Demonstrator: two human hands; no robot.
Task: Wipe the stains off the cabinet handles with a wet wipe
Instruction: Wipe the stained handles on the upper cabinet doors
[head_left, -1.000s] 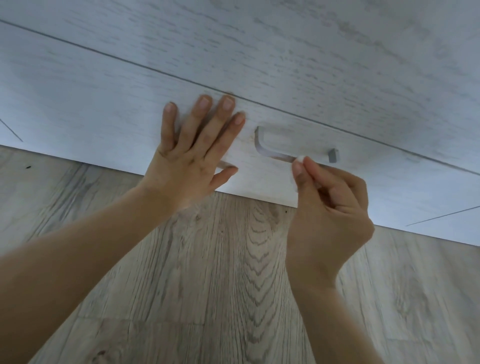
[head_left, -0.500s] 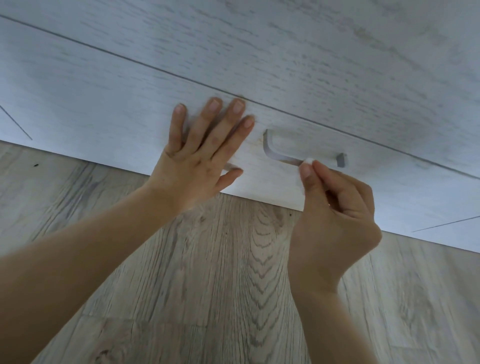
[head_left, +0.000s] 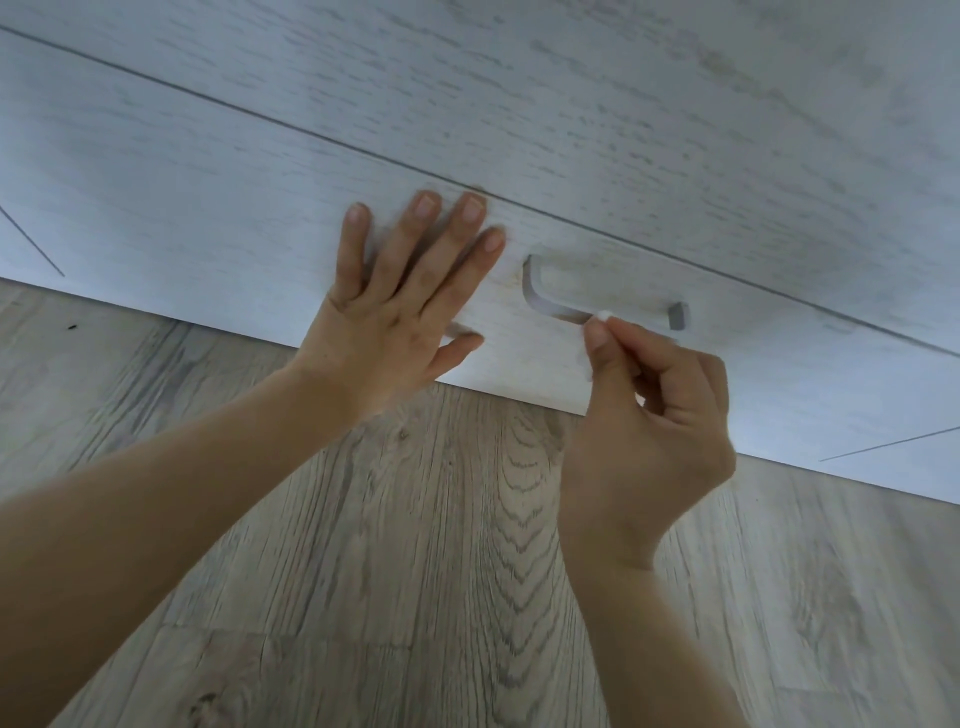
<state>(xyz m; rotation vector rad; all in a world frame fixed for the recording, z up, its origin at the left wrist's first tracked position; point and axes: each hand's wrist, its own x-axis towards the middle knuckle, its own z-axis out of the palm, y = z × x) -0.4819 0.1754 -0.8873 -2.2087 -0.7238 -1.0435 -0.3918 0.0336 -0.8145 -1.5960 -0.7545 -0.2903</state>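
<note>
**Inspector:** At the fingertips of the right hand (head_left: 644, 441), thumb and forefinger pinch a small white wad of wet wipe (head_left: 604, 315). The remaining fingers are curled into the palm.

**Clerk:** And where does the wipe sit?

**Inspector:** Touching the front bar of the grey U-shaped metal cabinet handle (head_left: 558, 309), roughly at mid-length. Only a small part of the wipe shows above the thumb; more white shows below it, by the palm. The handle's right post stands clear of the hand.

**Clerk:** The left hand (head_left: 395, 332)?

**Inspector:** Flat against the pale whitewashed wood-grain cabinet drawer front (head_left: 156, 208), just left of the handle and not touching it. Four fingers straight and slightly spread, pointing up toward the seam above; thumb out to the side near the lower edge. It holds nothing.

**Clerk:** Surroundings?

**Inspector:** A second panel of the same finish lies above the seam. Below the drawer front runs a grey-brown wood-patterned plank floor (head_left: 441, 571), with one small dark speck (head_left: 71, 327) at far left. Both forearms are bare.
</note>
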